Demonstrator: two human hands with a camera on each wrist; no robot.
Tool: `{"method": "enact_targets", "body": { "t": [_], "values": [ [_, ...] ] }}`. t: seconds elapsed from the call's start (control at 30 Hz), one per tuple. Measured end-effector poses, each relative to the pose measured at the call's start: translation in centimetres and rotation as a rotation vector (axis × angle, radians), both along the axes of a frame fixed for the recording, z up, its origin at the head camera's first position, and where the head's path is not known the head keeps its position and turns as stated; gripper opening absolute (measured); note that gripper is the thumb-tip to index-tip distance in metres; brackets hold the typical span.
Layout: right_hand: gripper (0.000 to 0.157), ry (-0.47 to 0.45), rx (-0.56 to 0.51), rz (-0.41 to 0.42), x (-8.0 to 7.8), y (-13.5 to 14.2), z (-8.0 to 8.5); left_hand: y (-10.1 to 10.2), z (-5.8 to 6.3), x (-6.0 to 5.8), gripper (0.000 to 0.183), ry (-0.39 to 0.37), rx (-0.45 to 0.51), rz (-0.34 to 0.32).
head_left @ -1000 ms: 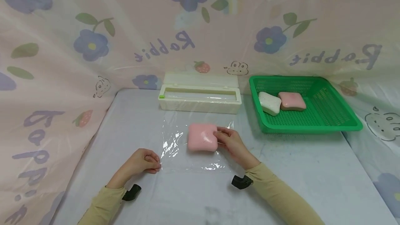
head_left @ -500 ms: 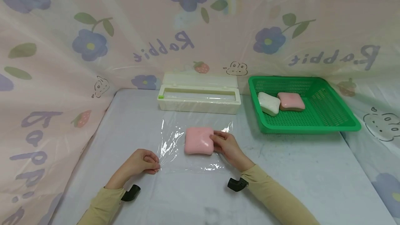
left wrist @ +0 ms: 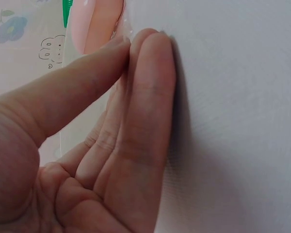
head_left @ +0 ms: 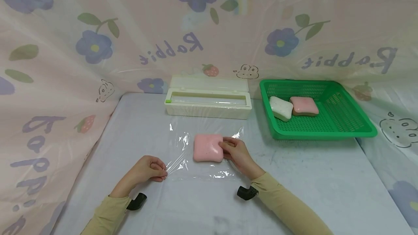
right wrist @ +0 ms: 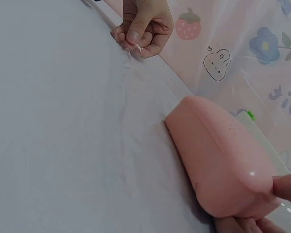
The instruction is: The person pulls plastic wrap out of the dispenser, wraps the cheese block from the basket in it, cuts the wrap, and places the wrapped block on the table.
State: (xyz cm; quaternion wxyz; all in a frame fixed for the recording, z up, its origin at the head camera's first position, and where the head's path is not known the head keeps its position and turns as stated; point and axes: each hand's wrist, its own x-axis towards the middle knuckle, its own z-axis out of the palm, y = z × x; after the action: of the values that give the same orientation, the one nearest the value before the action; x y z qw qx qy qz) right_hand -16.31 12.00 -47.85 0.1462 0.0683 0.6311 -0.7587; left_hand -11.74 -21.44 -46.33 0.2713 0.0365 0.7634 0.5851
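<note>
A pink bar of soap [head_left: 207, 148] lies over a sheet of clear plastic wrap [head_left: 183, 171] in the middle of the table. My right hand [head_left: 240, 155] grips the soap's right edge, thumb on top and fingers below, as the right wrist view also shows at the soap [right wrist: 223, 160]. My left hand [head_left: 148, 169] pinches the near left corner of the wrap between thumb and fingertips. Creases run from that pinch toward the soap. In the left wrist view the thumb of the left hand [left wrist: 136, 111] meets the forefinger.
Behind the soap stands a cream wrap dispenser box [head_left: 209, 111], lid raised, with the wrap leading out over its front. A green basket [head_left: 323, 133] at the back right holds a white soap bar [head_left: 281, 108] and another pink soap bar [head_left: 304, 106]. Printed curtains [head_left: 228, 28] hang behind the table.
My right hand has brought the pink soap slightly left and nearer, down onto the wrap. The left hand keeps its pinch in nearly the same place, and the wrap's creases have shifted.
</note>
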Motion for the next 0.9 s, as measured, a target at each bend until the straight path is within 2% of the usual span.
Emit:
{"method": "enact_targets", "body": {
  "t": [0.3, 0.43, 0.7, 0.83, 0.9],
  "values": [
    [0.033, 0.054, 0.086, -0.035, -0.1, -0.2, 0.1, 0.0, 0.2, 0.1, 0.02, -0.001, 0.002, 0.003],
    [0.033, 0.097, 0.186, -0.033, -0.2, -0.1, 0.6, 0.0, 0.2, 0.1, 0.02, 0.002, 0.003, -0.002],
    [0.033, 0.158, 0.395, 0.03, -0.7, 0.6, 1.0, 0.0, 0.1, 0.0, 0.02, -0.006, 0.019, -0.002],
    [0.031, 0.148, 0.396, 0.087, -1.1, 1.1, 1.0, 0.0, 0.2, -0.1, 0.02, -0.013, 0.013, -0.006],
    [0.031, 0.129, 0.348, 0.125, -1.2, 1.6, 1.0, -0.1, 0.2, -0.2, 0.02, -0.015, 0.009, -0.009]
  ]
}}
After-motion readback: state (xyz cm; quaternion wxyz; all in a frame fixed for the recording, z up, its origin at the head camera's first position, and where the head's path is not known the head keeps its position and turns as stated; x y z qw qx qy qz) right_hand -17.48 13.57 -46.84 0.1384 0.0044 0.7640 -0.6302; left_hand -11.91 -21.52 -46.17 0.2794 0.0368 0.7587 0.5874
